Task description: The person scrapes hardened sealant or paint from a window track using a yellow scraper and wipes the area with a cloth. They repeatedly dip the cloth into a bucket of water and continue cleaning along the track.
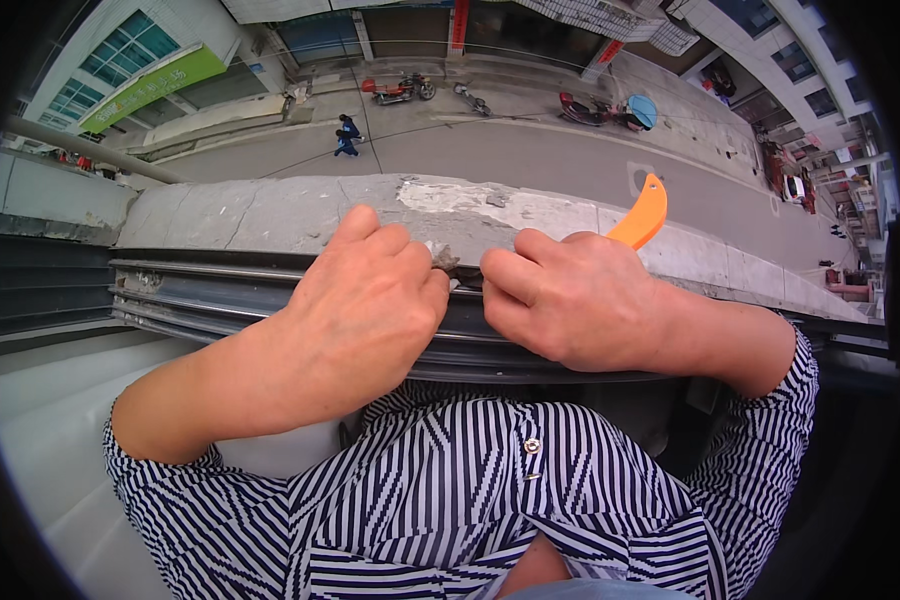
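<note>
My right hand [570,296] is closed around the orange plastic handle [645,211] of a tool, whose curved end with a small hole sticks up past the knuckles; the tool's other end is hidden. My left hand [375,292] is curled just left of it, over the outer edge of the metal window track [195,271]; its fingertips are hidden, so whether it holds something cannot be told. Between the two hands, a broken, crumbly bit of mortar [442,257] lies at the edge where the track meets the concrete ledge [270,210].
Beyond the ledge is a drop to a street [495,154] with two people walking, parked motorcycles [401,90] and a blue round canopy [641,112]. Pale peeled patches mark the ledge. A dark window frame [45,277] stands at the left, above white fabric [67,397].
</note>
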`<state>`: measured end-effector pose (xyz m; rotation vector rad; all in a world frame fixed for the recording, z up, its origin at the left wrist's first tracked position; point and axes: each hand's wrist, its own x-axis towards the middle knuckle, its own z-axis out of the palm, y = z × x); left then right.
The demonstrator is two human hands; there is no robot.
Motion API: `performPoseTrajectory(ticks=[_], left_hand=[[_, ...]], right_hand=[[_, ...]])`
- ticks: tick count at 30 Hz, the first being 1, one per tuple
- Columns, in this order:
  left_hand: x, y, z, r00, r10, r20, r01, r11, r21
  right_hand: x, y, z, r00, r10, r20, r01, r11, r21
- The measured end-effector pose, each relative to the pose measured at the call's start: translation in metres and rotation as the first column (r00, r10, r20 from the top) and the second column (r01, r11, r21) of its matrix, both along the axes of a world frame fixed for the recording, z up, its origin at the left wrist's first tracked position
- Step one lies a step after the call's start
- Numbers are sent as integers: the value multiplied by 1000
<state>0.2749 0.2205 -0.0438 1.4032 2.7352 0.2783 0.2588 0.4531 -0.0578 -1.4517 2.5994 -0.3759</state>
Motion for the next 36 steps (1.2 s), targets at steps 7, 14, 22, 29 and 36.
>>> performPoseTrajectory(ticks=[7,14,22,29,36], left_hand=[[-2,-10,2,999,41,19,-41,999,23],[-1,-17,12,994,76,74,-81,995,61],[2,-18,14,991,94,92,-98,994,39],[0,-24,25,985,151,89,-154,988,27],[7,-41,33,954,296,41,-298,953,49]], right_hand=[[-8,-6,5,990,132,-39,-133,991,-4],[-9,-9,10,991,127,-33,-128,991,-27],[-7,-15,21,997,65,40,-67,997,29],[-11,-26,6,998,58,17,-57,995,-84],[-7,-52,15,993,74,-96,-83,992,-96]])
